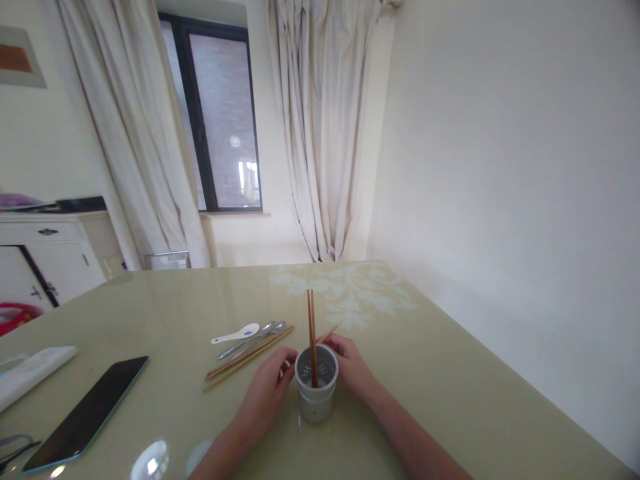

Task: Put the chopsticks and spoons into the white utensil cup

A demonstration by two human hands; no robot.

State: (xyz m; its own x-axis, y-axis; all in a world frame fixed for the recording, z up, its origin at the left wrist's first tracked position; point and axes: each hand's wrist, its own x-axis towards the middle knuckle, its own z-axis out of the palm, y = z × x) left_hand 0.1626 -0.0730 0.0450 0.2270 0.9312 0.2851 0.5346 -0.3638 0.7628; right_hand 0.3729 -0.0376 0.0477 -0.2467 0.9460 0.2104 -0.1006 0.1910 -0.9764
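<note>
A grey cylindrical holder (317,403) with holes in its base stands upright on the table in front of me. Two brown chopsticks (311,320) rise from inside it. My left hand (270,383) is at the holder's left side, fingers curled and closed; what they grip is hidden. At the far right rim, my right hand (351,363) has its fingers closed around a light wooden chopstick (328,333), which slants behind the holder. Left of the holder lie more chopsticks (250,355), metal spoons (257,337) and a white spoon (240,333) with a blue mark.
A dark-screened phone or tablet (93,410) lies on the left of the glossy table (425,400), with a white object (35,370) beyond it. Glasses or a cord (17,450) show at the left edge. A wall (525,200) borders the table's right side.
</note>
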